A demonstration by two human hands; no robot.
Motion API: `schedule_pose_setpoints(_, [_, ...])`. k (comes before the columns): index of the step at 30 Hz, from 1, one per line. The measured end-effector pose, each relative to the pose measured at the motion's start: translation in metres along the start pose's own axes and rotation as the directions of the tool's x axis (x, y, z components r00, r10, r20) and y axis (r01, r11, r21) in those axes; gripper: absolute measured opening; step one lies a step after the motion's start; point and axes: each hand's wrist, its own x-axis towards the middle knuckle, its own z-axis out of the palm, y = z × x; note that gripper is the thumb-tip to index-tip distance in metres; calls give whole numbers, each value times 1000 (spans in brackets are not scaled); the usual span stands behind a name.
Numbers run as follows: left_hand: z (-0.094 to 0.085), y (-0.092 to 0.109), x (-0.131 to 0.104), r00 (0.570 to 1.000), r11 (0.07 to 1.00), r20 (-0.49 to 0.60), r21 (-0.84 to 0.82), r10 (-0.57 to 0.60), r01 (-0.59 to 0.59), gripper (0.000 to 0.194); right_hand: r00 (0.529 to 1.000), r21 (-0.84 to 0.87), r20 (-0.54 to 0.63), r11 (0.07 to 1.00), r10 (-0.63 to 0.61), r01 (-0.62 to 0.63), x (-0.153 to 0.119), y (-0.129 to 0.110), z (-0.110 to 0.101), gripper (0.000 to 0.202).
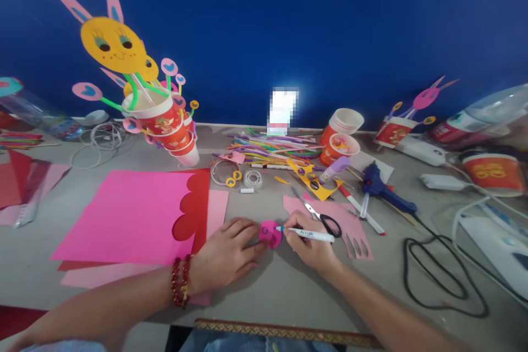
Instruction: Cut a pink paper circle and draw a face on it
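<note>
Pink paper [271, 235], cut round, is lying below the frame's centre; the left hand [229, 250], fingers loosely spread, is touching its edge, likely steadying it, while the right hand [307, 242] is pinching a marker [315, 235] near its tip, probably for control.

2 arms reaching in, angled toward each other | left forearm [111, 305]: low, bare | left hand [225, 253]: palm down, fingers extended inward | right forearm [371, 300]: bare, slanting | right hand [309, 242]: fingers curled, thumb and index pinched | 2 hands near, apart
</note>
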Motion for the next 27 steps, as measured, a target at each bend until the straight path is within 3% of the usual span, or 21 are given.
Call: schedule_pose_setpoints(27, [-1,1,0,1000,1000,1,-2,-11,11,34,998,-88,14,994,-68,69,3,-4,0,14])
